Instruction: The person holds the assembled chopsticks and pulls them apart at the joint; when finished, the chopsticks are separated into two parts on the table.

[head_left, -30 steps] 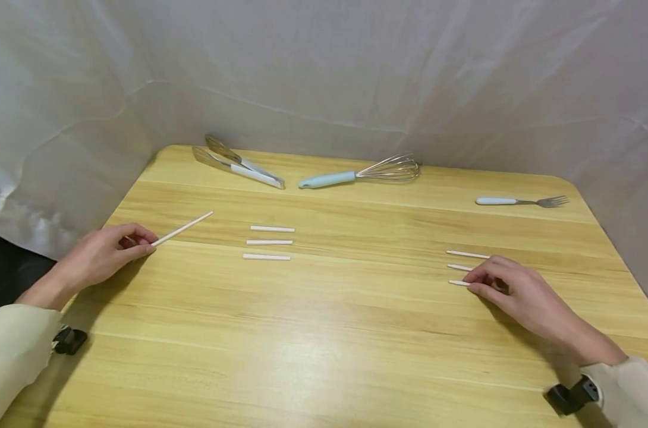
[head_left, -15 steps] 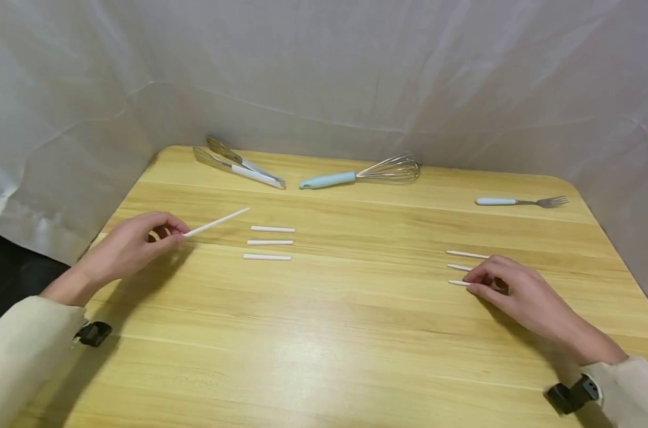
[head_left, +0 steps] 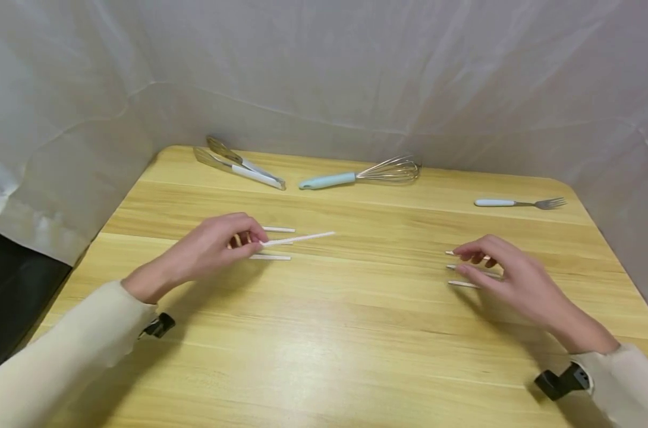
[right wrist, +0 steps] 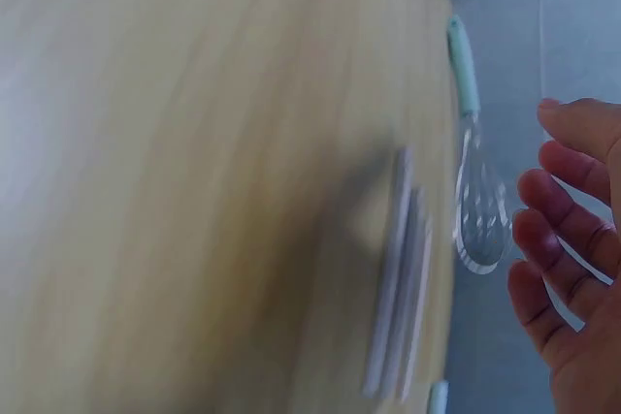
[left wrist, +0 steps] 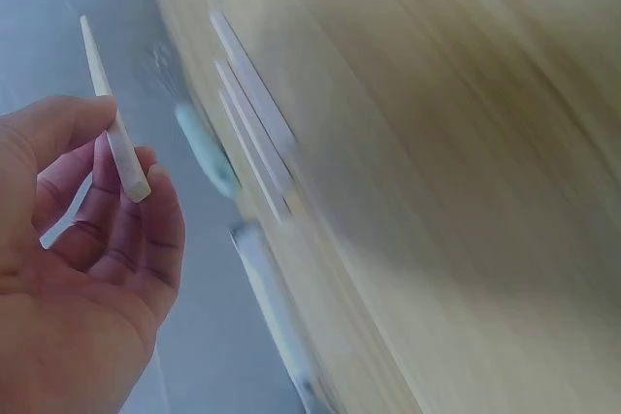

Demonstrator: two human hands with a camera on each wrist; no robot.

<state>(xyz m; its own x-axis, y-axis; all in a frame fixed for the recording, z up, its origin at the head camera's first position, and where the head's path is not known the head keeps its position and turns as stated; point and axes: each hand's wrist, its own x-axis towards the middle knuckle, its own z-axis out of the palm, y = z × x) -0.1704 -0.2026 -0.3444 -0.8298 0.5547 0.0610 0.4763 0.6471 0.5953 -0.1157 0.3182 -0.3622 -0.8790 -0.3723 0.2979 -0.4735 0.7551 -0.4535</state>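
My left hand (head_left: 211,244) pinches a pale chopstick (head_left: 310,236) near its thick end, between thumb and fingers. In the left wrist view the held chopstick (left wrist: 95,60) shows a square butt and a narrowing tip. Below it, three short white sticks (head_left: 276,258) lie in parallel, partly hidden by that hand. On the right, my right hand (head_left: 511,273) hovers over three more white sticks (head_left: 462,284), covering parts of them. The right wrist view shows this hand (right wrist: 587,336) with thumb and fingers spread, nothing between them, beside the row of sticks (right wrist: 393,269).
Along the table's back lie metal tongs (head_left: 254,175) with white handles, a whisk (head_left: 329,181) with a light blue handle, and a fork (head_left: 495,203) at the right. A pale curtain (head_left: 324,77) hangs behind the wooden table (head_left: 334,345).
My left hand has carried the chopstick rightward from the table's left side to over the left row. My right hand has let go of the nearest stick and lifted, shifting slightly away from me.
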